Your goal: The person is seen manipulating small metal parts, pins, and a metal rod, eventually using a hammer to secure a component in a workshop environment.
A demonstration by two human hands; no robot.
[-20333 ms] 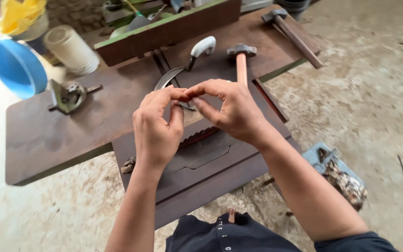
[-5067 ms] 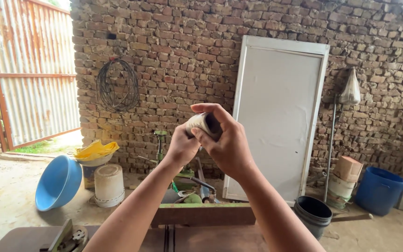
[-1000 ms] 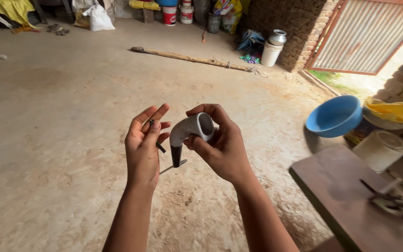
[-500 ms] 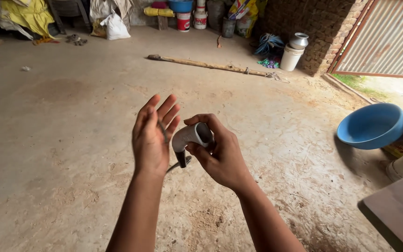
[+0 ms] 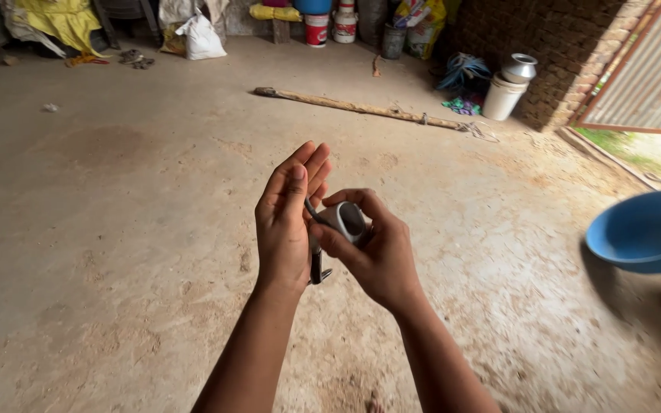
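Note:
My right hand (image 5: 369, 256) grips a small tool with a rounded white handle (image 5: 346, 220) and a dark metal end that hangs down between my wrists. My left hand (image 5: 288, 218) stands upright beside it with flat, nearly straight fingers, its palm pressed against the tool's thin metal part. Both hands are raised in front of me above a bare concrete floor (image 5: 116, 229). The tool's tip is partly hidden behind my left palm.
A blue plastic basin (image 5: 644, 233) lies at the right edge. A long wooden pole (image 5: 361, 108) lies across the floor further off. Buckets, a white sack (image 5: 199, 40), a metal pot (image 5: 519, 67) on a white bucket and a brick wall line the back.
The view has swung left, so the basin slid to the right edge. My left hand has closed in against the tool, with its fingers drawn together.

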